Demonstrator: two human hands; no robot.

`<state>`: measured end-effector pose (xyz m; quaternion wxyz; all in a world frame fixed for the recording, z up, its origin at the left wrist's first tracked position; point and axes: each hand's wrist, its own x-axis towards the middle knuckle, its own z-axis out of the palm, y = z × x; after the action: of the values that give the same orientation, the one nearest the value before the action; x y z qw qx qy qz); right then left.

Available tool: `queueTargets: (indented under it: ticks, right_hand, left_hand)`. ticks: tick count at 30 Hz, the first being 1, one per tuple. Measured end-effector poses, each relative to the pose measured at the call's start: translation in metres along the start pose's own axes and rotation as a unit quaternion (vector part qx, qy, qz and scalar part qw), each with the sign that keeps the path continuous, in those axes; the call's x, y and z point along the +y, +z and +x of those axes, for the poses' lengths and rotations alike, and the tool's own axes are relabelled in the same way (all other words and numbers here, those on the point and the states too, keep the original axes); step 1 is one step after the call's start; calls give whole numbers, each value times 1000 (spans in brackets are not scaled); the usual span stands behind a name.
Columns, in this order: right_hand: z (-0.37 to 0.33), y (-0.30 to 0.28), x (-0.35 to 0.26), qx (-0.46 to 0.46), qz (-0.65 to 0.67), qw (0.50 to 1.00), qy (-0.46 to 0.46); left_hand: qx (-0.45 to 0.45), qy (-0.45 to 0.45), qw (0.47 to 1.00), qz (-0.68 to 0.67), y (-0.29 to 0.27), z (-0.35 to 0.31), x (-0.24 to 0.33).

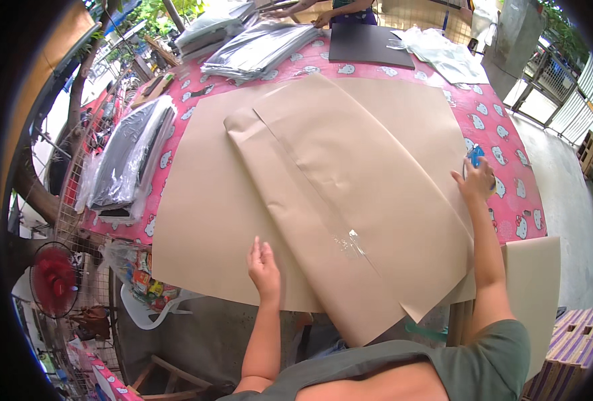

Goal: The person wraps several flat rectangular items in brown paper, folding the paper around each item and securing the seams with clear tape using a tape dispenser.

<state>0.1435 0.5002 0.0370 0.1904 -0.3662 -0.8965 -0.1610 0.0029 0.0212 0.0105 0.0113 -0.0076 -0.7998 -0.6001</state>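
Note:
A large sheet of brown paper (199, 194) covers much of the table. Lying diagonally on it is a flat brown paper package (350, 167), with a lengthwise seam and shiny clear tape (353, 244) near its lower end. My left hand (264, 269) is open at the left of the package, over the sheet, holding nothing. At the right edge of the sheet, my right hand (477, 180) reaches over a blue object, apparently a tape dispenser (475, 155). Its thumb and fingers are apart, and the hand partly hides that object.
Plastic-wrapped dark stacks lie at the left (133, 157) and back (263, 50) of the pink patterned tablecloth (504, 134). A dark flat board (370, 45) and white plastic bags (440, 53) sit farther back, near another person (353, 10). A red fan (54, 279) stands left.

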Motion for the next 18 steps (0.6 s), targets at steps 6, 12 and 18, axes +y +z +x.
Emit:
queueTargets:
  ticks: [6, 12, 18]
  right_hand:
    - [8, 67, -39, -316, 574, 750, 93]
    - [-51, 1, -96, -309, 611, 691, 231]
    - [-72, -1, -175, -180, 557, 773, 242]
  left_hand:
    - [31, -49, 989, -133, 69, -12, -40]
    - [-68, -137, 985, -79, 7, 79, 7]
    - [-210, -116, 964, -114, -11, 227, -31]
